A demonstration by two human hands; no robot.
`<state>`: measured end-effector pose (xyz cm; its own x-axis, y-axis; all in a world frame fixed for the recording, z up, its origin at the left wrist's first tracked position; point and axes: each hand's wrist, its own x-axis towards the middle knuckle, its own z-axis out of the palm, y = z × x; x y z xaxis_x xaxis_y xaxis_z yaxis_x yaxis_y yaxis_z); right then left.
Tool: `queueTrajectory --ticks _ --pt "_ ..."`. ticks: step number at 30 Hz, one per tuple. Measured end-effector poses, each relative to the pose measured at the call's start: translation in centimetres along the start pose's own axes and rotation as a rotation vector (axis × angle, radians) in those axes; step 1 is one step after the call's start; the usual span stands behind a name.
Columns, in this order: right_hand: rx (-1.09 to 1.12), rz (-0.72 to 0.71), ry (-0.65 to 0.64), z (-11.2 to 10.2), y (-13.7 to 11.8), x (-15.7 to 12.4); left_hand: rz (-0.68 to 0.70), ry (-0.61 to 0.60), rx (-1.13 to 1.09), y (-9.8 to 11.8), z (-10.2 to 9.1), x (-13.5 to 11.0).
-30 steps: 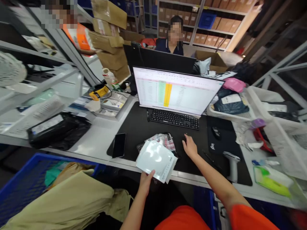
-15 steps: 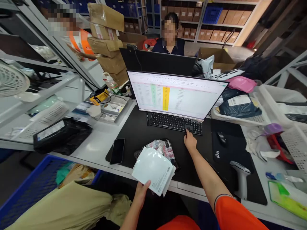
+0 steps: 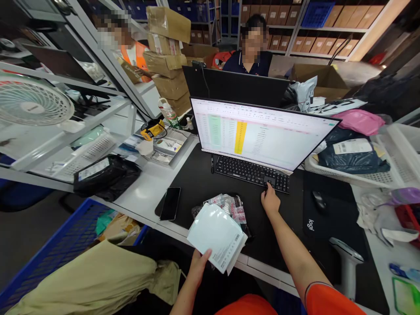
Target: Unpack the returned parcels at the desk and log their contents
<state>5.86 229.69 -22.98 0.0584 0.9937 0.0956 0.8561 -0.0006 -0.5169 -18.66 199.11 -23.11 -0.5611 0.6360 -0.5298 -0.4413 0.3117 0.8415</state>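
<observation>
My left hand [image 3: 199, 265] is closed on the lower edge of a flat white box [image 3: 215, 234] with small print and a barcode, thumb on top. Behind it on the black desk mat [image 3: 183, 181] lies a crumpled clear-and-black plastic package [image 3: 234, 205], partly covered by the box. My right hand [image 3: 271, 200] holds nothing; its index finger is stretched onto the lower right part of the black keyboard [image 3: 249, 169]. Above the keyboard stands a monitor [image 3: 262, 135] showing a spreadsheet with a green and a yellow column.
A phone [image 3: 170, 204] lies left on the mat. To the right are a mouse [image 3: 318, 201] and a barcode scanner [image 3: 348, 267]. A black bag [image 3: 105, 177], a grey tray [image 3: 170, 151] and a fan [image 3: 33, 103] stand left. One person sits behind the monitors, another at far left.
The view has shifted left, so everything sits further right. Both hands keep their places, on the box and at the keyboard. The person at far left now shows a brown box in hand.
</observation>
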Motion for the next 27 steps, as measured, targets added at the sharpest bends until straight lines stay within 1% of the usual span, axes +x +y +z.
queueTrajectory --ticks 2,4,6,7,8,10,11,12,14,16,17,18,20,22,23,24,26,27 --pt "0.162 0.030 -0.026 -0.4 -0.2 0.1 0.027 0.007 -0.028 -0.1 0.3 -0.1" --pt "0.279 0.040 -0.059 -1.2 -0.6 -0.3 0.030 -0.023 -0.072 0.2 0.7 -0.4" --pt "0.340 0.023 -0.084 -2.2 -1.0 -1.8 0.009 -0.076 -0.131 0.9 1.0 -0.9" --pt "0.373 0.012 -0.100 -2.7 -1.2 -3.2 -0.002 -0.105 -0.161 1.3 1.2 -1.2" --pt "0.410 -0.001 -0.122 -3.3 -1.4 -4.9 -0.011 -0.136 -0.189 1.7 1.3 -1.7" --pt "0.476 -0.037 -0.179 -4.5 -1.4 -9.3 0.002 -0.184 -0.232 2.3 1.3 -3.1" --pt "0.516 -0.055 -0.226 -5.1 -1.2 -11.9 0.026 -0.196 -0.240 2.5 1.1 -3.9" --pt "0.574 -0.060 -0.304 -5.8 -1.0 -14.7 0.056 -0.206 -0.234 2.5 0.7 -4.9" --pt "0.743 0.006 -0.525 -7.3 -0.1 -20.1 0.110 -0.235 -0.178 2.2 -0.4 -6.9" --pt "0.938 0.133 -0.727 -9.2 0.9 -25.2 0.139 -0.284 -0.107 1.5 -2.1 -9.3" --pt "1.021 0.186 -0.785 -10.3 1.5 -27.5 0.143 -0.307 -0.087 1.1 -3.1 -10.5" --pt "1.079 0.216 -0.803 -11.5 2.1 -29.8 0.135 -0.327 -0.079 0.6 -4.0 -11.7" --pt "1.154 0.228 -0.759 -13.7 3.5 -34.2 0.092 -0.373 -0.078 -0.6 -5.8 -14.0" --pt "1.175 0.243 -0.622 -15.6 5.3 -38.9 0.032 -0.437 -0.057 -2.2 -7.3 -16.2" --pt "1.158 0.260 -0.517 -16.5 6.4 -41.3 0.009 -0.462 -0.034 -3.2 -8.0 -17.2" --pt "1.111 0.275 -0.384 -17.3 7.7 -43.9 -0.001 -0.474 0.002 -4.3 -8.5 -18.2" --pt "0.953 0.324 -0.088 -19.1 11.0 -49.5 0.032 -0.458 0.132 -6.5 -9.4 -20.2" --pt "0.863 0.369 0.051 -20.1 12.9 -52.4 0.076 -0.448 0.226 -7.6 -9.7 -21.1"
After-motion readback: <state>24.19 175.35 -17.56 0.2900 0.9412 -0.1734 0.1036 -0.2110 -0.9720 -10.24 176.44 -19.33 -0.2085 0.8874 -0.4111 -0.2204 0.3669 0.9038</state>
